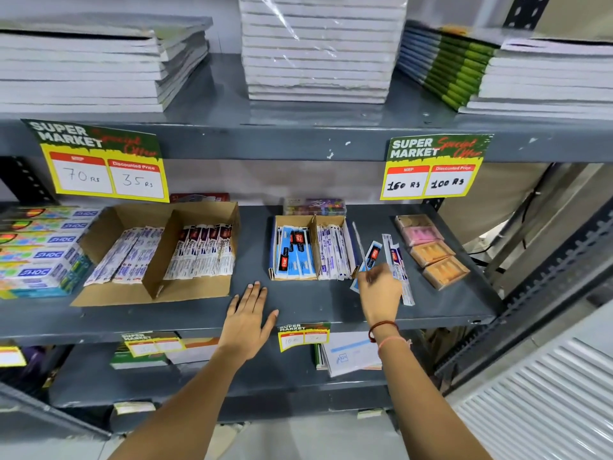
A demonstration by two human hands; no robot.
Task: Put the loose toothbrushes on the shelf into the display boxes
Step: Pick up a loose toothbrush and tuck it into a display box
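Left hand (248, 317) flat, open; right hand (378, 287) pinching blue toothbrush (371, 257); two display boxes (310, 249)

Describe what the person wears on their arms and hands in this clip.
Both forearms are bare, with no sleeves or gloves in view. The right hand has two thin bands at the wrist: a dark red beaded one and a pinkish thread below it. The left hand and its wrist carry nothing visible.

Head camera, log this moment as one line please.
left hand flat on shelf | right hand reaching loose toothbrushes | display box beside
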